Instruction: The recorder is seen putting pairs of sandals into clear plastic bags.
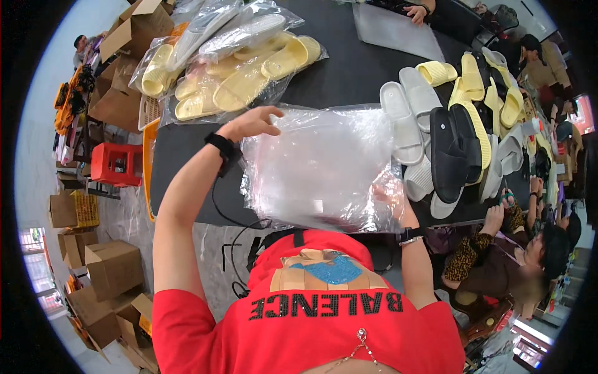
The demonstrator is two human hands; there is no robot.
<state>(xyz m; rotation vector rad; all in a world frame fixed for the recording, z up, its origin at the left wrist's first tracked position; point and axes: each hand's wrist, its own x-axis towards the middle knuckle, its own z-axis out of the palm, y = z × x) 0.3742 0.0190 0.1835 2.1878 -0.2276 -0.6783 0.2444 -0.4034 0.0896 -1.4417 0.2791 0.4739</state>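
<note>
A stack of clear plastic bags [321, 165] lies flat on the dark table [330, 75] in front of me. At its upper left corner is my left hand [254, 121], thumb and fingers apart, with nothing visible between them. My right hand [389, 198] is at the stack's lower right edge, partly covered by shiny film. Its fingers are blurred through the plastic, so their grip is unclear. A dark band sits on each wrist.
Bagged yellow slippers [240, 87] and bagged white slippers [243, 37] are piled at the far left. Loose grey, yellow and black slippers [447, 156] crowd the right. A red stool [116, 164] and cardboard boxes [115, 268] stand left. Co-workers sit along the right; another person's hand [416, 12] rests near the far edge.
</note>
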